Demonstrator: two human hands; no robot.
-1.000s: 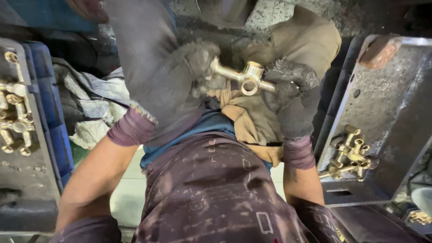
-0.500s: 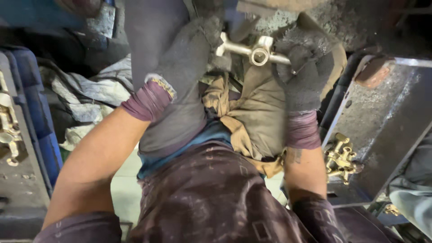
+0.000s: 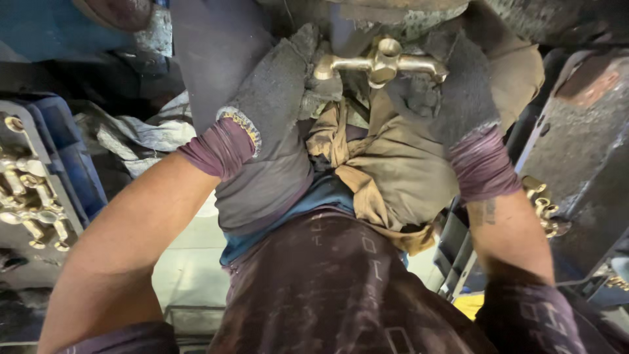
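Both my gloved hands grip one brass tap fitting [image 3: 381,63] at the far centre, above my lap. My left hand [image 3: 282,92] is closed on its left arm; my right hand [image 3: 452,88] is closed on its right arm. Fitting lies horizontal, round middle facing me. Tan cloth [image 3: 393,170] drapes beneath it. More brass fittings [image 3: 29,203] sit in the left tray [image 3: 19,111]; others [image 3: 544,206] lie on the right.

Two hands in dark grey work gloves, left [image 3: 278,98] and right [image 3: 452,92], grip one T-shaped brass tap fitting [image 3: 380,62]. Two heaps of similar brass fittings lie apart: left [image 3: 29,196], right [image 3: 544,206], pieces uncountable.
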